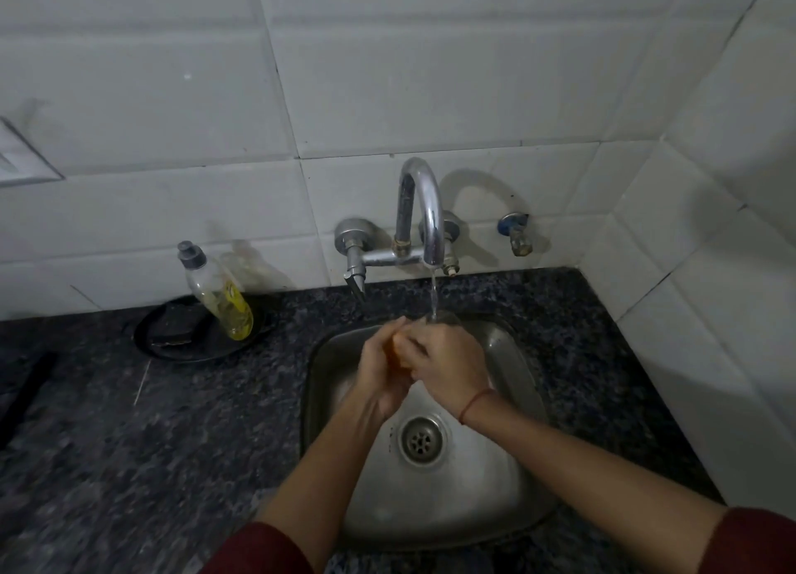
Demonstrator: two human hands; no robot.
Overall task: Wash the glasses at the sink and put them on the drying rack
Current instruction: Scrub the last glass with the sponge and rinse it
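While my maroon sleeves point(262, 550) sit at the bottom edge, both forearms reach forward over the steel sink point(316, 360), crossing above its round drain point(420, 438). A red thread point(474, 403) circles my right wrist. Over the far half of the basin my hands meet: my left hand point(381, 375) is curled, its fingers closed round a small orange thing point(394, 353) too hidden to name, and my right hand point(450, 364) is curled too, wrapped over the near side of a clear glass point(448, 318) whose rim just shows beyond my knuckles. The glass is held above the basin, right under a thin stream of water point(433, 295) falling from the chrome tap point(424, 211) on the wall. Speckled dark granite countertop point(172, 444) surrounds the sink. To the left, near the wall, a dish soap bottle point(219, 297) with yellow liquid leans on a black round tray point(148, 345), beside a dark pad point(172, 325). White tiles point(430, 56) cover the wall behind, with a small valve point(517, 237) right of the tap.
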